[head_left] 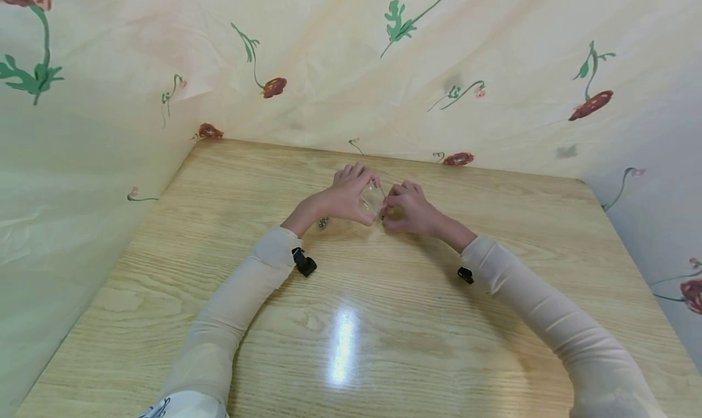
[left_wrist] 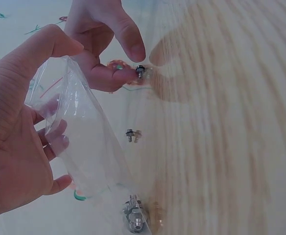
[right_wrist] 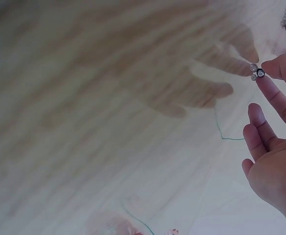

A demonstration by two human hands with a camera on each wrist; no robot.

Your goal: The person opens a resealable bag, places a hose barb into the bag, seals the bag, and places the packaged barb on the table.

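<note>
The left grip held a clear bag, while the right grip pinched a small metal fitting close to the bench (lifted or not, I couldn't tell). Working well seemed to want a light, steady fingertip pinch, a widely spread bag, and the nearby pile of fittings left undisturbed.

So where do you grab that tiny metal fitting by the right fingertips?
Probably pinch the metal fitting across opposite sides of its black ring, coming from the right hand: the round ring end faces that way, and the narrower silver stem points away.
</note>
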